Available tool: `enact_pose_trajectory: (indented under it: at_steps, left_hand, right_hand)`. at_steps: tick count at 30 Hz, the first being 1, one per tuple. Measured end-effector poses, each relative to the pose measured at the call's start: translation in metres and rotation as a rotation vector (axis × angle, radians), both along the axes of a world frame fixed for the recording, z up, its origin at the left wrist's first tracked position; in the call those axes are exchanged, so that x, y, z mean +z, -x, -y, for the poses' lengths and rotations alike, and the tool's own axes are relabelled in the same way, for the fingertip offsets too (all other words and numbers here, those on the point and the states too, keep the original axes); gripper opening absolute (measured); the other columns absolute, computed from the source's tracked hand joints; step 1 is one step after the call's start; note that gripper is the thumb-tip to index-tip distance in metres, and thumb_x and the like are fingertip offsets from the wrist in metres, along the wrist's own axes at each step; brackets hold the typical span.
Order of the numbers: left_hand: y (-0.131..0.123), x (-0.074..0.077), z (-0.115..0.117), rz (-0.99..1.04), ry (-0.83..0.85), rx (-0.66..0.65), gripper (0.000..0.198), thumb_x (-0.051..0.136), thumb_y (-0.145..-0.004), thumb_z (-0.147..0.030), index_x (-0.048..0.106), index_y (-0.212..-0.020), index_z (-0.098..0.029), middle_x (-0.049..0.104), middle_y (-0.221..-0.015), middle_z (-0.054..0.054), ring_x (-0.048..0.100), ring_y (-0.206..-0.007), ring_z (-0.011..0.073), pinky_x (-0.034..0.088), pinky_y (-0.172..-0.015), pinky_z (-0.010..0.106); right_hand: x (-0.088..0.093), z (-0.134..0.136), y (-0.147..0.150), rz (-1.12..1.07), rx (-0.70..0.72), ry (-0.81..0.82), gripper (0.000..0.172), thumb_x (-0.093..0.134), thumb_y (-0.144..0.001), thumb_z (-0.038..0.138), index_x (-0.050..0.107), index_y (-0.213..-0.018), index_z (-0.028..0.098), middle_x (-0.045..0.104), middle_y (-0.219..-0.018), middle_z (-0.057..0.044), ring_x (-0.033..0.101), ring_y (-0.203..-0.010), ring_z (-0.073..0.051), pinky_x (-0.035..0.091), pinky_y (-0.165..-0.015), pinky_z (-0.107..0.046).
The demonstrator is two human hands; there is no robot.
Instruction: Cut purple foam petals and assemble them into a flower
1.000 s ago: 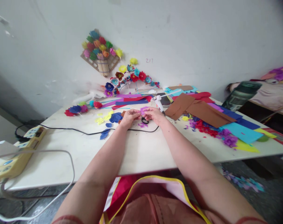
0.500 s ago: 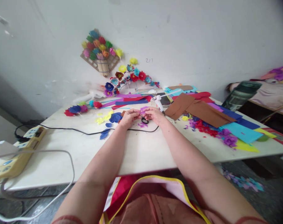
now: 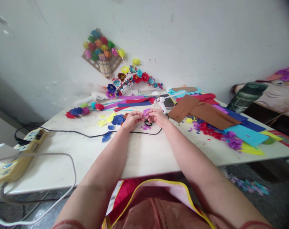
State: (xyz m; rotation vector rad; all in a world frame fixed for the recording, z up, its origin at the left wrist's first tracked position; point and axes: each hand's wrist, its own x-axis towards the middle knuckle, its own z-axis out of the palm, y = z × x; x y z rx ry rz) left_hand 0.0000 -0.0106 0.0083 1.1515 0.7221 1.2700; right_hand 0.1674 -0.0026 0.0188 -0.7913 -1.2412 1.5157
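A small purple crepe paper petal is pinched between my two hands over the middle of the table. My left hand grips its left side with thumb and fingers together. Opposite it, my right hand has closed fingers on the right side. Black scissor handles show just below the fingers; the blades are hidden. Purple paper scraps lie on the table under the hands. Left of my left hand are blue petals and yellow petals. A white glue gun stands behind my right hand.
A black cord crosses the table from a yellow power strip. Brown paper sheets and coloured scraps cover the right side. Finished paper flowers stand along the wall. A dark green bottle is at the right edge.
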Motion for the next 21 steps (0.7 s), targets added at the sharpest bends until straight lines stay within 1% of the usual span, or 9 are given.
enact_pose_trajectory:
  at_steps: [2, 4, 7, 9, 12, 15, 21]
  left_hand:
    - [0.0001, 0.0002, -0.0006, 0.005, -0.016, -0.012, 0.022, 0.077, -0.054, -0.021, 0.066, -0.07, -0.012, 0.066, -0.062, 0.003, 0.061, -0.059, 0.0129, 0.051, -0.071, 0.031]
    - [0.0001, 0.0001, -0.0014, 0.008, -0.03, -0.018, 0.021, 0.076, -0.056, -0.023, 0.066, -0.071, -0.012, 0.065, -0.061, 0.003, 0.06, -0.059, 0.0127, 0.051, -0.07, 0.031]
    - [-0.0009, 0.0002, -0.0015, -0.009, -0.033, -0.008, 0.022, 0.076, -0.057, -0.026, 0.066, -0.07, -0.012, 0.064, -0.061, 0.002, 0.059, -0.058, 0.0121, 0.05, -0.069, 0.031]
    - [-0.0022, 0.0007, -0.0007, -0.031, -0.037, -0.001, 0.023, 0.078, -0.055, -0.025, 0.064, -0.069, -0.012, 0.063, -0.06, 0.001, 0.058, -0.057, 0.0114, 0.05, -0.068, 0.03]
    - [-0.0035, 0.0014, 0.0003, -0.05, -0.048, -0.001, 0.027, 0.079, -0.053, -0.024, 0.063, -0.072, -0.013, 0.064, -0.062, 0.0, 0.059, -0.057, 0.0112, 0.05, -0.067, 0.03]
    - [-0.0034, 0.0008, -0.0004, -0.053, -0.053, 0.006, 0.033, 0.079, -0.053, -0.023, 0.063, -0.08, -0.013, 0.065, -0.065, 0.0, 0.061, -0.058, 0.0121, 0.05, -0.068, 0.031]
    - [-0.003, -0.0009, -0.0013, -0.073, -0.065, 0.005, 0.039, 0.078, -0.054, -0.022, 0.062, -0.088, -0.012, 0.066, -0.067, 0.001, 0.063, -0.06, 0.0132, 0.05, -0.068, 0.03]
  right_hand:
    - [-0.0003, -0.0003, -0.0005, -0.015, 0.007, -0.012, 0.009, 0.057, -0.062, 0.011, 0.062, -0.069, 0.013, 0.065, -0.052, -0.002, 0.055, -0.04, -0.011, 0.046, -0.042, -0.021]
    - [-0.0002, -0.0003, -0.001, -0.031, 0.016, -0.015, 0.007, 0.057, -0.067, 0.016, 0.063, -0.069, 0.013, 0.065, -0.053, -0.003, 0.055, -0.04, -0.012, 0.046, -0.042, -0.022]
    - [-0.0001, -0.0001, -0.0008, -0.035, 0.009, -0.019, 0.019, 0.059, -0.076, 0.029, 0.063, -0.069, 0.013, 0.065, -0.054, -0.005, 0.055, -0.041, -0.012, 0.046, -0.04, -0.022]
    - [-0.0005, -0.0001, 0.0002, -0.01, -0.012, -0.04, 0.023, 0.064, -0.076, 0.035, 0.063, -0.069, 0.013, 0.064, -0.054, -0.004, 0.054, -0.04, -0.01, 0.044, -0.039, -0.02]
    - [-0.0014, -0.0005, 0.0023, 0.048, -0.043, -0.07, 0.022, 0.074, -0.069, 0.031, 0.06, -0.067, 0.014, 0.063, -0.053, -0.001, 0.052, -0.039, -0.008, 0.042, -0.037, -0.018]
    - [-0.0018, -0.001, 0.0038, 0.101, -0.072, -0.078, 0.023, 0.078, -0.064, 0.025, 0.057, -0.064, 0.015, 0.062, -0.051, 0.001, 0.049, -0.038, -0.007, 0.041, -0.037, -0.018]
    - [0.0005, 0.0001, 0.0041, 0.147, -0.101, -0.073, 0.019, 0.074, -0.064, 0.017, 0.059, -0.076, 0.016, 0.059, -0.047, 0.003, 0.046, -0.035, -0.007, 0.038, -0.036, -0.017]
